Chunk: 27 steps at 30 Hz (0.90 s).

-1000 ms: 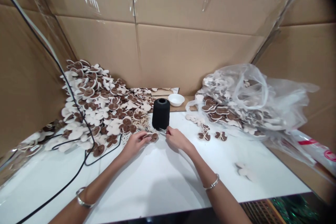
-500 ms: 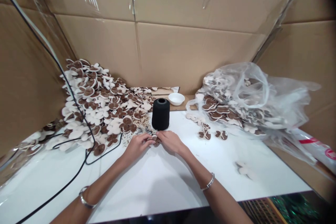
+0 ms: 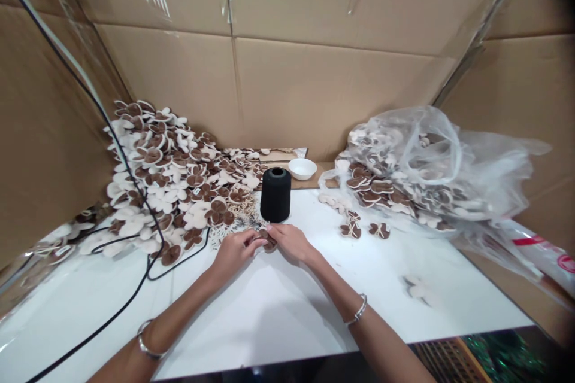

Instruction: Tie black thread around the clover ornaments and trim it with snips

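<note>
Between my fingertips is a small brown flower-shaped piece, partly covered by the fingers. My left hand pinches its left side, thumb and forefinger closed together. From the right, my right hand grips the same piece with the fingers closed. A black thread cone stands upright just behind my hands. Small pale bow-like bits lie heaped left of the cone. Finished-looking brown pieces with pale bows rest on the white table to the right.
A large pile of brown and white flower pieces fills the left. At right is a clear plastic bag over more pieces. A white bowl sits behind the cone. A black cable crosses the left side. Cardboard walls surround the table.
The flower piece has turned slightly between my fingers, showing more of its brown side. My hands have otherwise stayed in nearly the same place.
</note>
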Motion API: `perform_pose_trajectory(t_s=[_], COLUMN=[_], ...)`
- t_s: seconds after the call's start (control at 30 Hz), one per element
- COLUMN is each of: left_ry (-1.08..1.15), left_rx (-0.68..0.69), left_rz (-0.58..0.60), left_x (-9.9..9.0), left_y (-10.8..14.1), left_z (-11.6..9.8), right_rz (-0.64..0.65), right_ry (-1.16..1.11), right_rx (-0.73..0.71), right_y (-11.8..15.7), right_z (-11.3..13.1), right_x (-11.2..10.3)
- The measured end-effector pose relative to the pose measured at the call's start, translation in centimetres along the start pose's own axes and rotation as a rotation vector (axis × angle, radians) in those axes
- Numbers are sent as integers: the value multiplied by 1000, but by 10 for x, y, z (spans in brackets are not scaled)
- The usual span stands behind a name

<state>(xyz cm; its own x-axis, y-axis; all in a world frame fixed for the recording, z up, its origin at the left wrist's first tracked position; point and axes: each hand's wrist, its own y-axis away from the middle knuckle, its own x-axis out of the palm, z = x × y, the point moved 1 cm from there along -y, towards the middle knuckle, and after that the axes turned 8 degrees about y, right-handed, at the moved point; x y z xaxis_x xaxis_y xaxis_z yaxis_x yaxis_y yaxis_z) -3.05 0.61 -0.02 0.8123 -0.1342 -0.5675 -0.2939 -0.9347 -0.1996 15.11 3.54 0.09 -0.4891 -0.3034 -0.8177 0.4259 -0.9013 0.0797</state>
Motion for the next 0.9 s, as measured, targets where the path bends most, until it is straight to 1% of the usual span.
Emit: perform_pose_trajectory(t_s=[0.07, 0.13, 0.23, 0.27, 0.3, 0.33, 0.37, 0.4, 0.43, 0.47, 0.5, 0.57, 0.63, 0.7, 0.8, 0.9], left_ry=[22, 82, 263, 333, 413, 508, 615, 764, 923, 1055, 1148, 1257, 1289, 1276, 1197, 1039], left_rx=[-11, -33, -104, -139, -171, -196, -203, -185, -155, -112, -97, -119, -185, -235, -268, -264], left_rz=[15, 69, 249, 277, 245, 163, 29, -138, -205, -212, -184, -69, 43, 113, 149, 121], left_x=[0, 0, -4, -8, -14, -22, -31, -40, -48, -54, -58, -60, -54, -46, -37, -32], left_y=[1, 1, -4, -7, -11, -15, -19, -23, -26, -28, -29, -27, -24, -20, -17, -16], left_z=[0, 0, 2, 3, 4, 5, 5, 4, 3, 2, 0, -1, 0, 2, 4, 6], right_rz=[-10, -21, -46, -60, -76, -93, -108, -118, -122, -122, -121, -124, -131, -140, -184, -233], right_ry=[7, 16, 9, -2, -19, -39, -60, -78, -90, -95, -93, -80, -59, -18, 102, 228], right_rx=[9, 34, 113, 142, 163, 177, 186, 190, 193, 193, 194, 196, 194, 185, 167, 145], right_y=[0, -1, -2, -2, -3, -3, -3, -3, -4, -4, -4, -3, -2, 0, 3, 4], right_z=[0, 0, -3, -4, -6, -7, -8, -9, -9, -10, -10, -9, -8, -7, -6, -7], right_x=[0, 1, 3, 3, 3, 3, 2, 3, 3, 3, 3, 4, 3, 1, -4, -8])
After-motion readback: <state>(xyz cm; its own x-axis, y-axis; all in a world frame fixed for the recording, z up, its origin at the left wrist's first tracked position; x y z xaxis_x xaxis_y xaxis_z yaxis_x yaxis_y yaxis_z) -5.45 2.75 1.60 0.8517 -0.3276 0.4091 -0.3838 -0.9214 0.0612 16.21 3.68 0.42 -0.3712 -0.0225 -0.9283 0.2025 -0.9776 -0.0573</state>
